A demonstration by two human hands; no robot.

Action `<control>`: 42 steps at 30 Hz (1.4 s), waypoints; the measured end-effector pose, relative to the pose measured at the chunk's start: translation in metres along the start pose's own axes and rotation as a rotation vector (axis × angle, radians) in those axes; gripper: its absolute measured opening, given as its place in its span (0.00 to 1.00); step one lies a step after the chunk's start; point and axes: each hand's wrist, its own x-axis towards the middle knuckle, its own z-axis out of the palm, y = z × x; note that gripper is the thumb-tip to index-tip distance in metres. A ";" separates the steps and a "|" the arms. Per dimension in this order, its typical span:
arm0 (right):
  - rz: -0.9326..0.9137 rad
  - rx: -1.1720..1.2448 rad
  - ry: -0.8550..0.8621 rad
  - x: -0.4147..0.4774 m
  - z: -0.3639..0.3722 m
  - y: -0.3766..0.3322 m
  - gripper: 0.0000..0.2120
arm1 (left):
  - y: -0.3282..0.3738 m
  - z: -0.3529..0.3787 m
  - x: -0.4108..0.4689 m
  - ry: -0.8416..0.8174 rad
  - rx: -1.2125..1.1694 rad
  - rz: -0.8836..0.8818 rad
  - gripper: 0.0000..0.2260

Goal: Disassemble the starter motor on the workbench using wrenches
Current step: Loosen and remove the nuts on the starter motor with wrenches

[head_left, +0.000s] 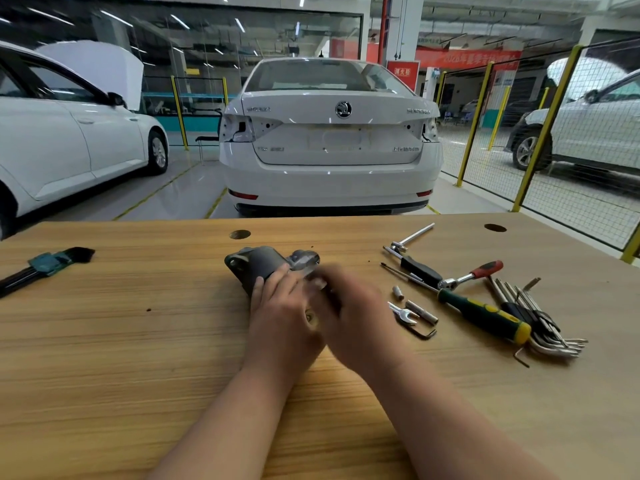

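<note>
The motor (263,266) lies near the middle of the bench (138,341). Its dark flange is on the 9 o'clock side and a paler metal part on the 3 o'clock side. The left hand (280,317) comes in from 6 o'clock and grips the dark housing, fingers curled over its top. The right hand (349,313) sits close against the left one, at about 4 o'clock from the motor. It is badly blurred, so I cannot tell whether its fingers hold anything or lie slack. The two hands are together, overlapping at the near end of the motor.

Off at 3 o'clock from the motor the tools are spread out. A small wrench (403,315) lies nearest the right hand, with a socket (398,292) just beyond it at 12 o'clock and a bent hex key (420,332) just beside it at 5 o'clock. Further out lies a screwdriver (485,317) with a green and yellow handle. A red-handled ratchet (472,273) lies at its 12 o'clock, their metal ends close together. A fan of hex keys (540,323) lies at the far right, touching the screwdriver's handle. A T-bar (412,237) rests toward the back edge.

Well apart, at 9 o'clock, a green key holder (45,266) lies near the left edge. At 12 o'clock beyond the bench stands a white car (329,140) — tail toward us.
</note>
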 end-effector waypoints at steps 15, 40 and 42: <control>1.414 1.023 0.339 0.011 -0.006 0.033 0.06 | -0.001 0.004 0.000 0.056 -0.065 -0.029 0.21; -0.287 -0.146 -0.180 0.000 -0.006 -0.004 0.11 | -0.004 0.006 -0.002 0.099 0.167 0.115 0.18; -0.226 -0.028 -0.088 -0.001 -0.005 -0.007 0.10 | -0.002 0.005 -0.002 0.073 0.116 0.070 0.17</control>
